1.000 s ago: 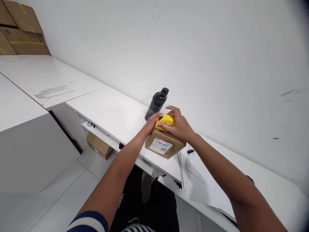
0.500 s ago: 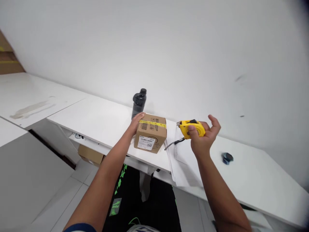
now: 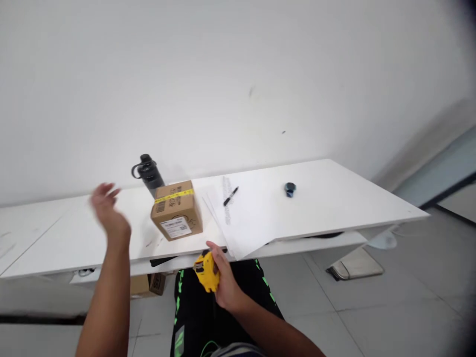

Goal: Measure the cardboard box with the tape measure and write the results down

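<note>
Tape measure [image 3: 207, 270] within right-hand fingers [image 3: 214, 250]

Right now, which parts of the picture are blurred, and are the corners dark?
In the head view, the left hand is smeared by motion; the right hand and its yellow tape measure are slightly soft; the box reads clearer. The upper right corner darkens; the light is even, shadows faint.

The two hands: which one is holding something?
The right hand, closed on the yellow tape measure in front of the desk; the left hand is open and empty.
</note>
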`<state>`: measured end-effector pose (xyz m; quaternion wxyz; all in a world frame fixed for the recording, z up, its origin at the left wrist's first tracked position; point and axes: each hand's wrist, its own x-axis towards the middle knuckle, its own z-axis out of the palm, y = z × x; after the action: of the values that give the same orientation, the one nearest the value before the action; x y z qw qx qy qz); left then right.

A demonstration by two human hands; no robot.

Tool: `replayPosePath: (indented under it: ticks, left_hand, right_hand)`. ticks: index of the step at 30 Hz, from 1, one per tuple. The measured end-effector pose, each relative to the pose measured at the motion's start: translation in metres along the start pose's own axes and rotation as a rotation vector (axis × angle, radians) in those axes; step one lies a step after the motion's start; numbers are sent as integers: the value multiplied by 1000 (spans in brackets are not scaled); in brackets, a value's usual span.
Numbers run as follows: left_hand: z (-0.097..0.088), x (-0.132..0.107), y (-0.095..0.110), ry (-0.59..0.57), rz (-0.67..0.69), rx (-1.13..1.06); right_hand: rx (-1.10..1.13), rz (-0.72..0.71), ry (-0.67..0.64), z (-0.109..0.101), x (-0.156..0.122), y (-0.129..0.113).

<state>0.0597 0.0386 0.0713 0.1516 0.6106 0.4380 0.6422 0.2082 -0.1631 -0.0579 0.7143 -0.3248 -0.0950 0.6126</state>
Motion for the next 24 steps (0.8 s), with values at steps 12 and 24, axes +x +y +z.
replayPosePath:
  ticks: [12, 24]
  left_hand:
    - [114, -183, 73, -473, -183, -323]
    - [247, -120, -37, -571, -32, -129]
  right_hand:
    - [-724, -663, 244, -5, 61, -71]
    - [-2140, -466, -4, -50, 211, -209]
